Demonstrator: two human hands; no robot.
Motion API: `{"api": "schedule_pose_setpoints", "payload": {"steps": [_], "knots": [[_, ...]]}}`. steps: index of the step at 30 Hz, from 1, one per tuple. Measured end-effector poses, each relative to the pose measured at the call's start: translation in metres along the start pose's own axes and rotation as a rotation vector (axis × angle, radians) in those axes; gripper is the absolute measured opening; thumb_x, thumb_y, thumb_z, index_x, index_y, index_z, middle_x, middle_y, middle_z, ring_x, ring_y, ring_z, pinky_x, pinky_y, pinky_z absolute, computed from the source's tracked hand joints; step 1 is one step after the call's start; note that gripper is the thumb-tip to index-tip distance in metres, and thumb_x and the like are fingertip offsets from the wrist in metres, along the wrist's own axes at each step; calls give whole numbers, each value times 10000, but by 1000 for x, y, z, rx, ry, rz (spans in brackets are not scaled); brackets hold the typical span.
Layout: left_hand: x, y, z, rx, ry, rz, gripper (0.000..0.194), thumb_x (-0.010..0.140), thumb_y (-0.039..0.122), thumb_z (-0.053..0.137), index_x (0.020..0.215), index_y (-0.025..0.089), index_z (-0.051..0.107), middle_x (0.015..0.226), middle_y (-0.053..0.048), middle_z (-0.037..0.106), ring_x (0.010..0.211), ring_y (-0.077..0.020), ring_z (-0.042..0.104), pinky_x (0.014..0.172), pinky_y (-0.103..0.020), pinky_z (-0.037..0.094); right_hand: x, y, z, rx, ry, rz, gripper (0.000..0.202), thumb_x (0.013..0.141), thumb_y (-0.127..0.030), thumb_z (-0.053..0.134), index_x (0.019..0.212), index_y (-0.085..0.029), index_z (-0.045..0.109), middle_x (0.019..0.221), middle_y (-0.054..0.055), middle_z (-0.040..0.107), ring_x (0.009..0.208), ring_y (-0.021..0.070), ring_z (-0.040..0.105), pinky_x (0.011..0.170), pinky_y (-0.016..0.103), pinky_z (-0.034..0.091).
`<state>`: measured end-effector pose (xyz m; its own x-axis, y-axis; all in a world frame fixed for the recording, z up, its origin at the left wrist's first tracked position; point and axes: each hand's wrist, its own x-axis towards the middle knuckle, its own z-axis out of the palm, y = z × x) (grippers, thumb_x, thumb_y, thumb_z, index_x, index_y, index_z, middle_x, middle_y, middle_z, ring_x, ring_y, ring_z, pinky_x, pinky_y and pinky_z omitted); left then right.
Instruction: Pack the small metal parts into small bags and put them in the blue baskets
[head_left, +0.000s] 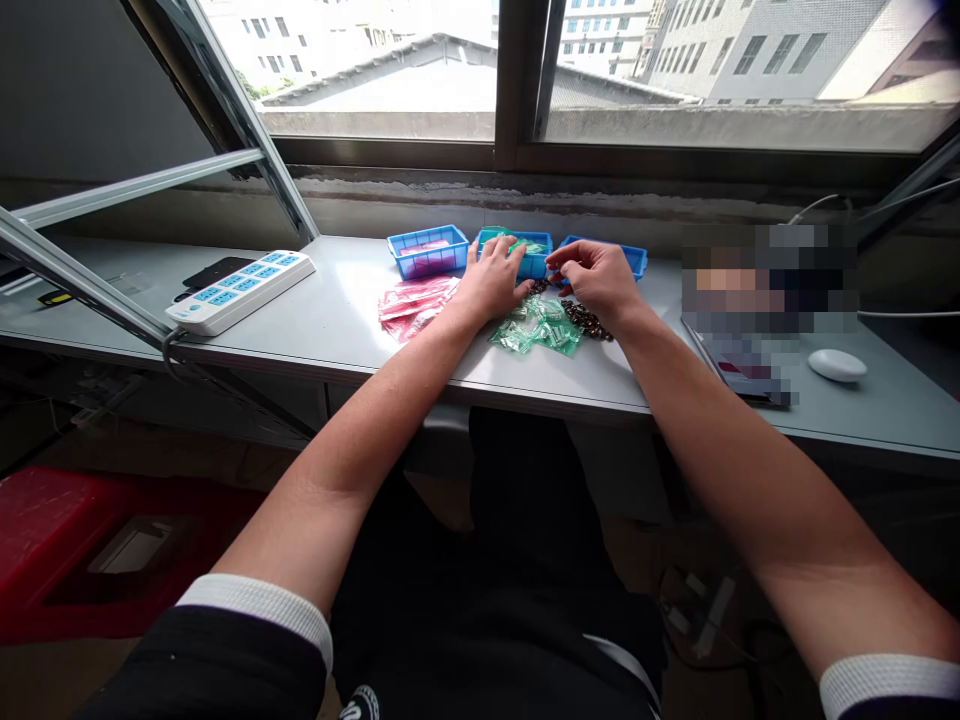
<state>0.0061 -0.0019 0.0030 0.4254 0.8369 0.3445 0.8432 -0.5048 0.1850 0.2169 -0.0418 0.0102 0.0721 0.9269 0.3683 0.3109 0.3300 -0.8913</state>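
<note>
Green plastic packets (536, 328) lie on the table (322, 320), just near of the middle blue basket (535, 266); we'd call them light, floppy and slippery, best pinched at a corner. Singles point every which way, pile's long axis runs left-right. Our left hand (491, 280) is open over the basket's left side; right hand (598, 280) is curled, can't tell if gripping.
</note>
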Motion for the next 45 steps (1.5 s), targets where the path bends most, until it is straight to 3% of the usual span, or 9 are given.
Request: {"api": "schedule_pose_setpoints", "payload": {"steps": [3, 8, 12, 16, 21, 29, 35, 42, 45], "knots": [[3, -1, 2, -8, 28, 10, 835, 1192, 405, 677, 1977, 152, 545, 2128, -204, 416, 2001, -457, 361, 1684, -718, 229, 2, 5, -2, -55, 16, -28, 353, 1024, 13, 640, 1027, -216, 909, 1064, 78, 932, 950, 219, 893, 778, 343, 724], [10, -3, 14, -59, 58, 89, 685, 1224, 371, 583, 1887, 230, 683, 1966, -190, 664, 1881, -468, 548, 1642, -784, 269, 0, 10, -9, -358, -33, -196, 389, 1031, -25, 645, 1151, -209, 966, 1253, 122, 986, 1201, 338, 937, 1185, 491, 743], [14, -2, 20, -53, 81, 62, 660, 1215, 349, 589, 1839, 180, 723, 1878, -248, 732, 1808, -510, 620, 1589, -785, 339, -1, 10, -9, -657, -200, -251, 490, 1049, -2, 644, 1339, -187, 992, 1499, 158, 965, 1437, 428, 897, 1332, 517, 661], [14, -1, 19, -86, 87, 25, 644, 1189, 306, 595, 1800, 174, 748, 1837, -255, 754, 1785, -507, 630, 1588, -745, 340, 2, 13, -3, -823, -316, -249, 505, 1100, -18, 623, 1413, -144, 998, 1500, 179, 965, 1412, 439, 908, 1266, 472, 665], [10, -4, 16, -148, 97, 35, 656, 1160, 269, 592, 1789, 207, 770, 1933, -215, 682, 1894, -469, 518, 1631, -722, 290, 4, 12, -1, -853, -326, -274, 450, 1114, -80, 695, 1424, -144, 1016, 1452, 182, 977, 1378, 463, 928, 1193, 486, 694], [2, -14, 12, -178, 170, 109, 587, 1172, 270, 586, 1707, 221, 821, 1814, -185, 775, 1794, -423, 611, 1554, -642, 461, 7, 11, -6, -882, -291, -284, 384, 1051, -38, 736, 1217, -196, 1045, 1245, 117, 1011, 1197, 407, 948, 1076, 458, 694], [2, -16, 13, -192, 209, 157, 541, 1149, 242, 614, 1630, 225, 860, 1748, -174, 808, 1739, -419, 641, 1532, -598, 499, 7, 14, -7, -863, -280, -280, 322, 1032, -62, 777, 1159, -215, 1030, 1193, 112, 1005, 1139, 385, 929, 1029, 447, 676], [1, -16, 10, -268, 225, 179, 465, 1150, 204, 609, 1523, 239, 884, 1645, -150, 870, 1652, -382, 719, 1511, -555, 516, 4, 11, -6, -808, -218, -300, 331, 1015, -88, 798, 1240, -179, 1023, 1285, 162, 962, 1221, 417, 897, 1147, 497, 699], [0, -15, 8, -303, 224, 164, 438, 1154, 198, 615, 1491, 222, 895, 1555, -146, 917, 1562, -373, 786, 1484, -554, 539, 3, 10, -6, -719, -164, -283, 282, 1026, -103, 801, 1173, -188, 1026, 1306, 179, 937, 1232, 424, 891, 1218, 546, 711]]}}
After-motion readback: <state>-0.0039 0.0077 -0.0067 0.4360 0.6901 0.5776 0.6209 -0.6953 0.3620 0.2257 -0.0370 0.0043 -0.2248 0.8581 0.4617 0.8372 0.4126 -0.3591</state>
